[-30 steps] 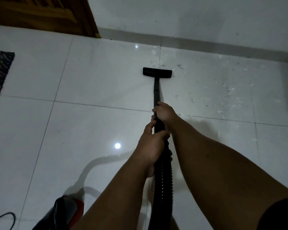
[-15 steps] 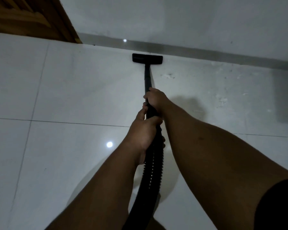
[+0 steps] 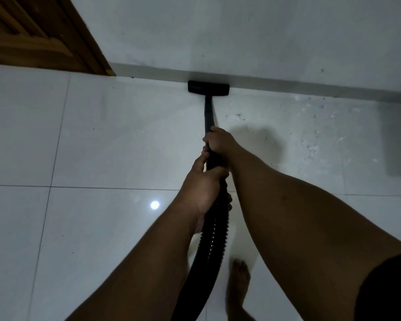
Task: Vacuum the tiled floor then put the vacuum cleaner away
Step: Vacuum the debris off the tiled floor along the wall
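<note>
Head view, looking down along both forearms. The right hand (image 3: 218,141) is curled round the black wand (image 3: 208,114) of the vacuum cleaner, its fingers wrapped about the tube from the right side. The left hand (image 3: 203,188) grips the same line nearer the body, at the point where the rigid wand meets the ribbed black hose (image 3: 212,242); its thumb lies across the top and its index finger points forward along the tube, nearly touching the right hand. The two hands sit one just behind the other, close together.

Ahead of the right hand the wand runs straight out to the flat black floor nozzle (image 3: 208,88), which rests on the tiled floor (image 3: 102,147) with its far edge against the base of the white wall (image 3: 241,31). Behind the left hand the hose drops between the forearms and leaves the lower edge of the view.

To the right of the hands, pale specks and flakes of debris (image 3: 310,144) lie scattered over the tiles, near the wall. Far to the left of the hands and beyond them, a brown wooden door (image 3: 39,35) meets the floor. A round bright reflection (image 3: 155,205) shows on the tile just left of the left wrist. Below the right forearm, a bare foot (image 3: 239,288) stands on the floor beside the hose.
</note>
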